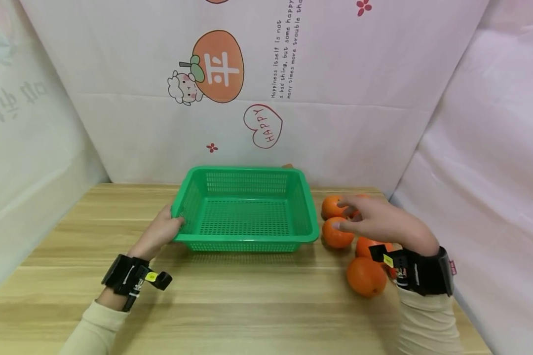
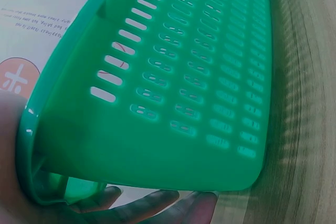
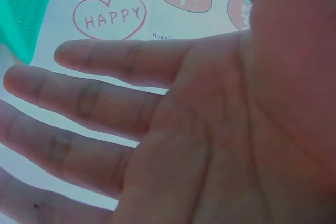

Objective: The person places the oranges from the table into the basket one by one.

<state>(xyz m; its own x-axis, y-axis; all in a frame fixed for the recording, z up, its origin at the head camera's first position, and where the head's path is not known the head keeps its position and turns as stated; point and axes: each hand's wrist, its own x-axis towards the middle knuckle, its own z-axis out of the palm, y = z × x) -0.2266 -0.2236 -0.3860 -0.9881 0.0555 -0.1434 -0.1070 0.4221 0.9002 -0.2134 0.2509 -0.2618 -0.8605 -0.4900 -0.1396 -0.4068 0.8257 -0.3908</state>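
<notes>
One orange [image 1: 337, 235] at a time, grasp right of the basket [image 1: 248, 238] with spread, empty right hand [image 1: 384, 220], gripping its rim [image 1: 183, 193] with left hand [image 1: 162, 230].

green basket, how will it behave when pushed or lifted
The green basket is probably light for its size, given its perforated walls. It seems fairly stiff: no obvious bend where the left hand grips its rim. Its broad base should resist tipping.

Wood-grain surface [image 1: 248, 305] down below, white printed backdrop [image 1: 346, 74] right behind it. Print's sideways: cartoon orange fruit [image 1: 218, 67] with a little sheep [image 1: 185, 88] up against it, red HAPPY heart [image 1: 263, 126], small red flowers [image 1: 211, 147], some English text [image 1: 286, 56]. More pale sheeting [image 1: 493, 148] on both sides.
</notes>
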